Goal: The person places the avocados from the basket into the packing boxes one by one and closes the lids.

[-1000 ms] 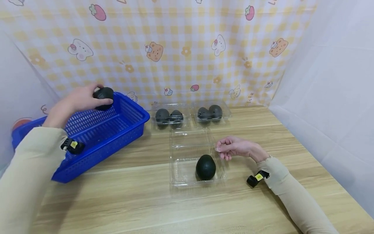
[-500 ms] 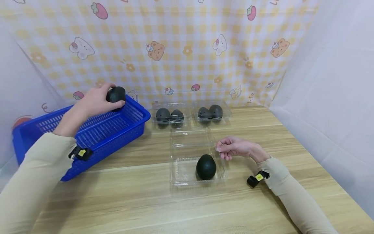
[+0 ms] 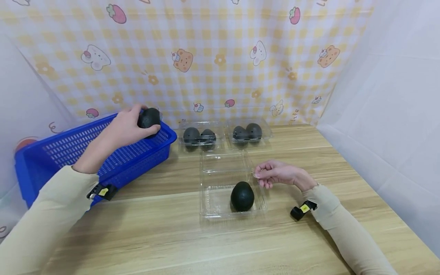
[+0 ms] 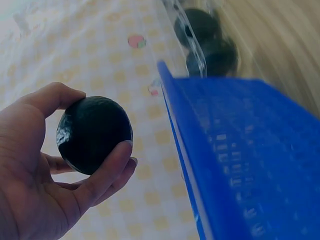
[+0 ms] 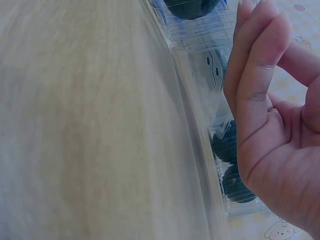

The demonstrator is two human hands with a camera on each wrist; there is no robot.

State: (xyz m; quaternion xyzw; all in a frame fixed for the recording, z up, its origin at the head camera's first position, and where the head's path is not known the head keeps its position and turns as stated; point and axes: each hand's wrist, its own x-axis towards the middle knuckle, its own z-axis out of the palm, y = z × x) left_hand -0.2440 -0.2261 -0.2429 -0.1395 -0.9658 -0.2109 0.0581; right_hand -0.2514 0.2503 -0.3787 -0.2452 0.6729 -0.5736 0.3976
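My left hand (image 3: pixel 125 128) grips a dark green avocado (image 3: pixel 149 117) over the far right end of the blue plastic basket (image 3: pixel 137 168). In the left wrist view, fingers and thumb curl round that avocado (image 4: pixel 95 135), beside the blue basket wall. A transparent plastic clamshell box (image 3: pixel 216 198) lies unfolded on the table, with one avocado (image 3: pixel 242 196) in the right side of its front half. At the box's right edge, my right hand (image 3: pixel 280 173) pinches the thin plastic between thumb and fingers. The right wrist view hides the exact contact behind the fingers.
Two closed clamshell boxes, a left one (image 3: pixel 220 130) and a right one (image 3: pixel 266 131), stand at the back of the wooden table (image 3: pixel 220 248), each with two avocados. A checked curtain (image 3: pixel 220 76) hangs behind them.
My left hand has carried the avocado rightward along the basket's back rim, a little lower in the last half second. The right hand and the unfolded box have stayed in place.
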